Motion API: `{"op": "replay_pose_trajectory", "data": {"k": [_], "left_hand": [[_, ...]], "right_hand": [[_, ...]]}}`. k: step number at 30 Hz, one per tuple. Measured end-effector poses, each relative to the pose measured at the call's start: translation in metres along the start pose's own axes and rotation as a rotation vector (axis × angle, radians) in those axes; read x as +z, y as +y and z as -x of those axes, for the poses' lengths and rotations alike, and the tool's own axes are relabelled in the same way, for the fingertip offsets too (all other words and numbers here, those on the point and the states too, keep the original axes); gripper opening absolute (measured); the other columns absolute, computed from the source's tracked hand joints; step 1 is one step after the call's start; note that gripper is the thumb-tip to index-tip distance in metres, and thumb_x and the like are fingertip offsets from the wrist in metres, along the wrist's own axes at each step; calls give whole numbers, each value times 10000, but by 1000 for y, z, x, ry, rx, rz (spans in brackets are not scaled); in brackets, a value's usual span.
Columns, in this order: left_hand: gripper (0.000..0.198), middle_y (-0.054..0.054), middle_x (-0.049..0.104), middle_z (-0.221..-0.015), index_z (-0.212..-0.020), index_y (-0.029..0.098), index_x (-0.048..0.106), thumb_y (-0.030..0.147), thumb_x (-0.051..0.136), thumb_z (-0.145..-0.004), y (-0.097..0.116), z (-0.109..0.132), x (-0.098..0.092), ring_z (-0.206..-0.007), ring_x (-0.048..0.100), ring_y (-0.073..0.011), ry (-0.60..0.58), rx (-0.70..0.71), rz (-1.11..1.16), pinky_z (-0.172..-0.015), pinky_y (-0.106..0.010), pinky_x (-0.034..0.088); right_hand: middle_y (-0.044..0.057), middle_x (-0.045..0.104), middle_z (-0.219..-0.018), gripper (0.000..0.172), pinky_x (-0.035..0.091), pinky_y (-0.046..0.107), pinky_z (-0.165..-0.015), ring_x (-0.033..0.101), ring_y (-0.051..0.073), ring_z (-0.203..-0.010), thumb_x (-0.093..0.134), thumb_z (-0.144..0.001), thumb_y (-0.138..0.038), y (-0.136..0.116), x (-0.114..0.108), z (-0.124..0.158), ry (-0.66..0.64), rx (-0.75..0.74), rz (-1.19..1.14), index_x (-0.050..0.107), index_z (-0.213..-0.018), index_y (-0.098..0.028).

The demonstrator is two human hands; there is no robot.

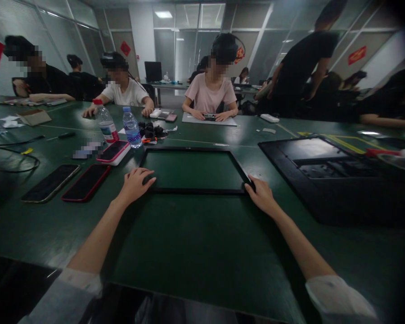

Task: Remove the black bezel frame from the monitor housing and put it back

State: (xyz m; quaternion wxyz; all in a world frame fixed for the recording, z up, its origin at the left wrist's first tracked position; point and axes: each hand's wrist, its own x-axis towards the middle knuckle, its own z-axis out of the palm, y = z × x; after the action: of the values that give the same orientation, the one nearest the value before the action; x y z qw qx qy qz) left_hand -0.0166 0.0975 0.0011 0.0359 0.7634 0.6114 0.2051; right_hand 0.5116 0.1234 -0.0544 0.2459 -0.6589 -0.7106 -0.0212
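A thin black rectangular frame, like a monitor bezel (pixel 199 191), lies on the green table (pixel 195 238) in front of me, and the table top shows through its opening. My left hand (pixel 135 183) grips its left side near the front corner, thumb and fingers around the edge. On the opposite side, my right hand (pixel 260 192) is closed on the right edge near the other front corner. To the right rests a large black panel, like a monitor back cover (pixel 327 175), with recesses in its surface.
Left of the frame lie a dark phone (pixel 50 183), a red-cased phone (pixel 87 182) and a pink-cased phone (pixel 113 151). Behind them stand a red-capped bottle (pixel 106 121) and a blue-capped bottle (pixel 131 127). Across the table, a person in pink (pixel 210 92) handles a small object.
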Motion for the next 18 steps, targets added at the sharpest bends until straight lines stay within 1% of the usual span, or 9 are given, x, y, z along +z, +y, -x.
{"op": "replay_pose_trajectory", "data": {"k": [3, 5, 9, 11, 13, 14, 16, 18], "left_hand": [[546, -108, 615, -1397, -1368, 325, 647, 638, 411, -988, 2, 2, -4, -1322, 509, -344, -64, -9, 7, -1103, -642, 324], [601, -104, 584, -1446, -1399, 342, 624, 696, 428, -955, 3, 3, -8, -1350, 485, -360, -116, -18, 22, -1110, -659, 309], [771, -103, 477, -1569, -1471, 348, 558, 796, 528, -845, 4, 6, -16, -1423, 403, -408, -233, 10, 22, -1121, -704, 277], [836, -110, 449, -1592, -1478, 340, 553, 813, 586, -790, 5, 7, -18, -1440, 380, -424, -254, 22, 14, -1130, -707, 267], [829, -110, 463, -1580, -1422, 333, 607, 813, 637, -747, 5, 8, -18, -1440, 380, -427, -242, 9, 25, -1128, -701, 278], [789, -106, 485, -1562, -1364, 332, 650, 807, 656, -735, 5, 7, -17, -1434, 390, -423, -229, -3, 40, -1121, -697, 290], [661, -93, 546, -1505, -1199, 322, 726, 784, 687, -728, 5, 6, -15, -1407, 426, -409, -190, -25, 77, -1101, -686, 318], [537, -86, 608, -1433, -1033, 301, 751, 750, 702, -744, 4, 4, -12, -1366, 471, -393, -135, -39, 113, -1081, -672, 341]], "right_hand": [[225, 621, -1368, 657, 456, 571, -1057, 558, 386, -1277, 374, -969, -512, 1, 0, 0, 13, -4, -21, 573, -1415, -73], [231, 631, -1350, 660, 449, 567, -1065, 568, 383, -1265, 382, -963, -517, 1, 0, -1, 33, -26, -47, 579, -1403, -66], [234, 655, -1308, 627, 424, 550, -1097, 594, 361, -1239, 402, -954, -498, 1, -2, -2, 86, -75, -109, 599, -1367, -70], [230, 661, -1298, 612, 415, 552, -1105, 596, 356, -1238, 414, -949, -491, 0, -3, -2, 112, -72, -127, 601, -1362, -80], [222, 667, -1286, 599, 416, 555, -1103, 601, 351, -1226, 422, -945, -487, 0, -4, -2, 136, -58, -144, 601, -1363, -97], [219, 671, -1276, 598, 424, 555, -1096, 607, 348, -1212, 424, -942, -488, -1, -5, -2, 142, -49, -153, 601, -1364, -103], [222, 678, -1245, 609, 447, 549, -1073, 618, 345, -1178, 427, -936, -494, -2, -6, -2, 137, -28, -168, 600, -1365, -97], [229, 676, -1238, 632, 460, 537, -1064, 615, 346, -1178, 431, -933, -502, -3, -7, -2, 112, -12, -173, 595, -1368, -75]]}}
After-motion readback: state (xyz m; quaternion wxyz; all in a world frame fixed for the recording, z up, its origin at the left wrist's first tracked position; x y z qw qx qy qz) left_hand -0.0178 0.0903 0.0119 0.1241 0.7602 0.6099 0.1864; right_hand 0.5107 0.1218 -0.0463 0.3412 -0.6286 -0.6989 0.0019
